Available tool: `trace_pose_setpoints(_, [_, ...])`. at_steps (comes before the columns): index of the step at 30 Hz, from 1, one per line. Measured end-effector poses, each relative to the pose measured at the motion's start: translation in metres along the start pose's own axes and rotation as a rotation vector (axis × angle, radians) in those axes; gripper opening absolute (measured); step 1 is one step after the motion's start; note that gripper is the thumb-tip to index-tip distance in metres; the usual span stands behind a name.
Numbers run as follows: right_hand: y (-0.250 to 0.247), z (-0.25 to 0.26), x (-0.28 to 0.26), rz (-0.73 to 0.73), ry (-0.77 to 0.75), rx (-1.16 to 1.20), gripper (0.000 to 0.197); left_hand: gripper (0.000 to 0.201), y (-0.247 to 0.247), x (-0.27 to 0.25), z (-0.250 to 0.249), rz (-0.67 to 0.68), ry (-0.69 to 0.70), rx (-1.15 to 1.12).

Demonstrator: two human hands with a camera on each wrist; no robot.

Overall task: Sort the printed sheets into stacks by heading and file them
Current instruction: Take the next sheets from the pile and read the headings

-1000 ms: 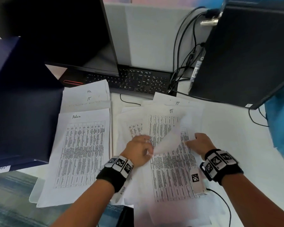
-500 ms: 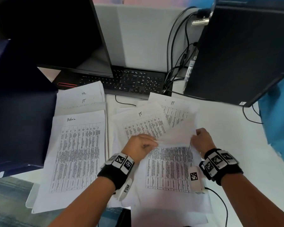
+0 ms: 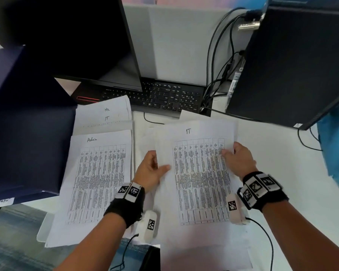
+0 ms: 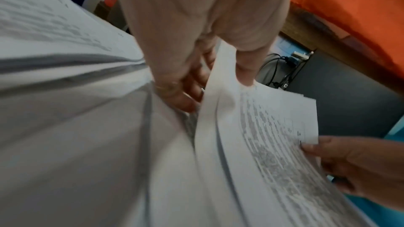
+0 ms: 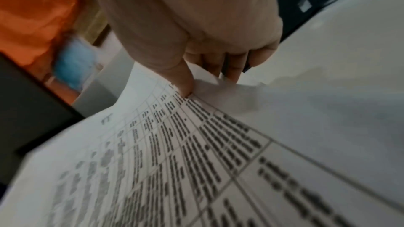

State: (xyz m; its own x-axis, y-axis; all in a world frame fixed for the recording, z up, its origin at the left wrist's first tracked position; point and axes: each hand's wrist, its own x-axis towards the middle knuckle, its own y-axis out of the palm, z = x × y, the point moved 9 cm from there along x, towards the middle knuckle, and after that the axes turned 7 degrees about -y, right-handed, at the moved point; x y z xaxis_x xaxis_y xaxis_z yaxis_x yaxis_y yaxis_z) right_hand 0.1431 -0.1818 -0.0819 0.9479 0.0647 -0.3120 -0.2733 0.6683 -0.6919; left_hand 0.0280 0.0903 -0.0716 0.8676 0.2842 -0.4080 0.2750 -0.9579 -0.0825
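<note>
White and crowded, the table [image 3: 282,163] in front of you carries two dark monitors, one far left [image 3: 67,36] and one far right [image 3: 294,61], with one black keyboard [image 3: 164,96] between them and a tangle of cables [image 3: 219,75] beside the right one. One dark blue box file [image 3: 24,133] stands at the left edge.

You hold one bundle of printed sheets headed "IT" [image 3: 200,182] with both hands, near the middle of the table. Your left hand [image 3: 149,171] grips its left edge, thumb on top and fingers underneath; the left wrist view shows several sheets in that pinch, too blurred to count. Your right hand [image 3: 239,161] pinches the right edge near the top, thumb pressed onto the printed grid and fingers curled below. More loose white sheets [image 3: 147,141] lie under and behind the bundle; their number cannot be told.

To the left lie two other stacks. The near one, headed "Admin" [image 3: 98,182], shows a full printed grid on its top sheet. Just beyond it, the far stack [image 3: 106,114] shows two handwritten headings, "HR" and below it "IT", partly covered by the Admin stack and touching the keyboard's near edge.
</note>
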Motion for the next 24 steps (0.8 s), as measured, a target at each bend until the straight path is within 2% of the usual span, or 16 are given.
trace_pose_setpoints(3, [-0.005,0.019,0.000,-0.063,-0.082,-0.311,0.015,0.005,-0.046,0.012,0.003,-0.353,0.058,0.356])
trace_pose_setpoints(5, [-0.004,0.033,-0.002,-0.081,-0.167,-0.405,0.019,0.012,-0.063,0.017,0.010,-0.446,-0.004,0.365])
trace_pose_setpoints(6, [-0.001,0.036,-0.002,-0.056,-0.182,-0.451,0.025,0.016,-0.067,0.021,0.016,-0.450,-0.057,0.350])
trace_pose_setpoints(8, [0.009,0.041,-0.001,0.014,-0.196,-0.442,0.027,0.021,-0.071,0.024,0.014,-0.437,-0.069,0.362])
trace_pose_setpoints(12, [0.031,0.050,-0.006,0.154,-0.193,-0.090,0.019,0.029,-0.074,0.024,0.006,-0.448,-0.029,0.144])
trace_pose_setpoints(14, [0.038,0.053,-0.009,0.179,-0.162,-0.011,0.027,0.042,-0.075,0.026,0.010,-0.455,-0.077,0.095])
trace_pose_setpoints(16, [0.046,0.054,-0.009,0.193,-0.138,0.037,0.027,0.061,-0.073,0.029,0.016,-0.433,-0.152,0.124])
trace_pose_setpoints(18, [0.053,0.051,-0.006,0.203,-0.102,0.127,0.027,0.070,-0.071,0.032,0.017,-0.418,-0.164,0.128])
trace_pose_setpoints(22, [0.057,0.036,-0.005,0.193,0.014,0.382,0.044,0.047,-0.068,0.033,0.014,-0.414,-0.101,0.129])
trace_pose_setpoints(24, [0.056,0.033,-0.007,0.216,0.015,0.348,0.033,0.022,-0.064,0.036,0.015,-0.354,-0.073,0.131])
